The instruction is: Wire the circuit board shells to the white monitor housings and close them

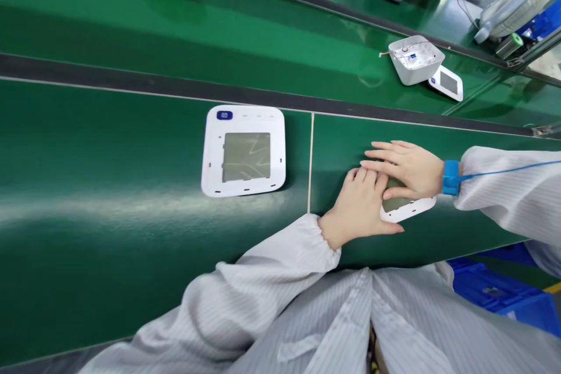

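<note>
Both hands rest on a white panel [414, 210] with a grey screen, lying on the green table at the right; the hands cover most of it. My left hand [360, 204] lies over its left side, fingers extended and thumb apart. From the right, my right hand [405, 168] reaches across its top with the fingers spread, partly over the left fingertips. A blue band [451, 177] circles the right wrist. To the left of my hands, a second white panel [277, 152] with a grey screen and a dark blue button lies flat, untouched.
Beyond the dark rail [175, 86] is a green belt [263, 41] with a white housing [414, 73] trailing wires and a smaller screened panel [456, 86]. Across it, another person's hands hold a circuit board. Blue bins [504, 292] stand below the table at right.
</note>
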{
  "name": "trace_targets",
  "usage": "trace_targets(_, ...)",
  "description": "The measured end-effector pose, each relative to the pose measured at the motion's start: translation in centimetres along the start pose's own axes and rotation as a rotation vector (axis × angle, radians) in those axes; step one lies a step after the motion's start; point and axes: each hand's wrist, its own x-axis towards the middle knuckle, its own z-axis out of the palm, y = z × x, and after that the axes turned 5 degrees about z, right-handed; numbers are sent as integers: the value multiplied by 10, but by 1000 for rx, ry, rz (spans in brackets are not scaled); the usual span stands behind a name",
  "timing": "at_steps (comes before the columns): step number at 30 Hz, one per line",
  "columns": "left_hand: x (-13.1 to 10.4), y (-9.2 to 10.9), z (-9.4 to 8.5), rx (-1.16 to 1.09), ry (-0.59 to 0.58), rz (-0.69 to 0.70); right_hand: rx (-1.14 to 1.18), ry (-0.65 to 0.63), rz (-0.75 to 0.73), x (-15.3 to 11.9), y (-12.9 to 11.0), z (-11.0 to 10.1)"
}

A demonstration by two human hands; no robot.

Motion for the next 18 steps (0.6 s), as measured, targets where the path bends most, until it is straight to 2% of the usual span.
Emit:
trace_targets(6,-2,-3,3,-16,50,70,41,52,357,35,19,2)
trace_targets(14,0,-3,6,-81,87,73,42,201,440,37,15,4)
trace_targets(16,-3,-2,7,-77,102,53,94,254,474,38,17,5)
trace_targets(18,-6,-1,8,-64,133,9,216,360,521,36,19,6)
